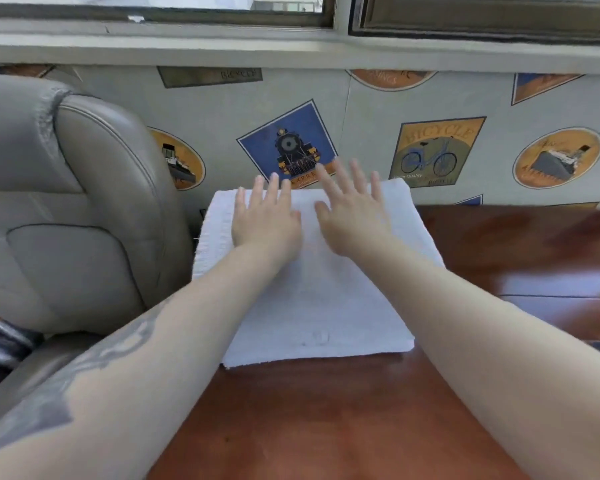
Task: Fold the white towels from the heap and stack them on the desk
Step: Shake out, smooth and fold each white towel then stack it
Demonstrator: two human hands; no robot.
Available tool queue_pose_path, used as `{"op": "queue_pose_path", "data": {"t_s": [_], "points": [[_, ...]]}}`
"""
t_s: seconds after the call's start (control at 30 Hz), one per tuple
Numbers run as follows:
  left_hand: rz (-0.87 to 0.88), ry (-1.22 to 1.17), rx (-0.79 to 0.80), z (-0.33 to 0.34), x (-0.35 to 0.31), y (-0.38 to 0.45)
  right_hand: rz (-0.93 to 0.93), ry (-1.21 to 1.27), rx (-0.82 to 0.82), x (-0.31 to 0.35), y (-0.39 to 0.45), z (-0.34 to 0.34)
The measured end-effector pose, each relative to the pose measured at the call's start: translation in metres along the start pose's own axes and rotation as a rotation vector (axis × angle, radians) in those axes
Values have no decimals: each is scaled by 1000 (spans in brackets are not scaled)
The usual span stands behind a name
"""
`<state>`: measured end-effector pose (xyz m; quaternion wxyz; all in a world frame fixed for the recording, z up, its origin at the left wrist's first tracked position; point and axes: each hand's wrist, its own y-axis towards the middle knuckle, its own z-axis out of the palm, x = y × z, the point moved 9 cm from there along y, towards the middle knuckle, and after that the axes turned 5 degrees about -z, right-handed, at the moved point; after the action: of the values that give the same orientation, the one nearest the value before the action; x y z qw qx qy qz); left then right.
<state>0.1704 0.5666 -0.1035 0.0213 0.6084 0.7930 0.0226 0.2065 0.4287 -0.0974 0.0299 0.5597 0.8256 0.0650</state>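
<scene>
Head view: folded white towel [312, 292] lying flat at desk [326, 427] far left corner, against the wall; heap not visible, remaining count unknown. Left hand [265, 223] and right hand [352, 220] both spread flat, fingers straight, pressing towel's far half, gripping nothing.

We find the folded towel [312, 282] lying on the desk [326, 427], at its far left corner, with its far edge against the wall [222, 109]. Our left hand [265, 223] rests flat on the far part of the towel, and our right hand [352, 216] lies just beside it to the right, fingers extended toward the wall. The chair [70, 209] stands to the left of the desk, close to the towel's left edge. The window sill [291, 51] runs above the wall, behind everything.
</scene>
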Motion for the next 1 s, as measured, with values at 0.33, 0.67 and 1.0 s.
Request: {"op": "queue_pose_path", "data": {"t_s": [0.33, 0.67, 1.0], "points": [[-20, 64, 56, 1, 40, 25, 104, -61, 74, -72, 11, -13], [-35, -109, -41, 46, 28, -13, 68, 50, 64, -44, -35, 44], [-33, -109, -21, 52, 25, -18, 65, 87, 98, -43, -37, 55]]}}
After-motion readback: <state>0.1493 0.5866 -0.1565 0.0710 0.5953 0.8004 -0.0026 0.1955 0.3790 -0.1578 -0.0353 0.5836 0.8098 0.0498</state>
